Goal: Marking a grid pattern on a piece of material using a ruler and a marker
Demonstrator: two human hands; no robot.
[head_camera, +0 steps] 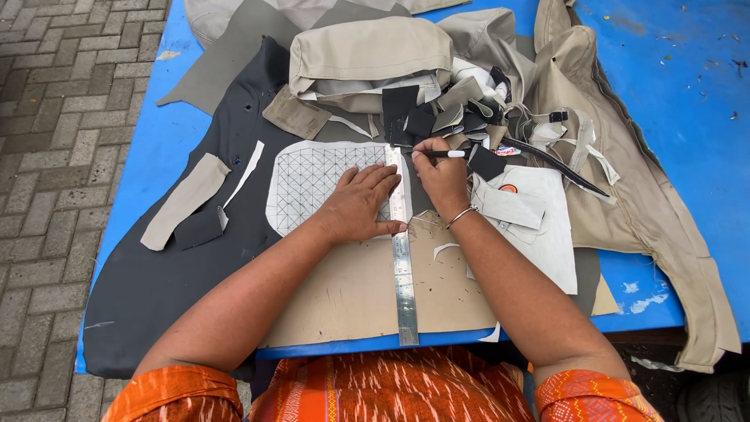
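Note:
My left hand lies flat, fingers spread, on a white fabric piece with a drawn grid, and presses down a long steel ruler. My right hand grips a black-and-white pen at the ruler's far end, its tip near the ruler's edge. A thin bangle sits on the right wrist. The grid piece and the ruler rest on a brown cardboard sheet over dark grey fabric.
A blue table carries beige fabric pieces and a folded beige cover, black and beige scraps, and a beige strip at left. Grey paving bricks lie to the left of the table edge.

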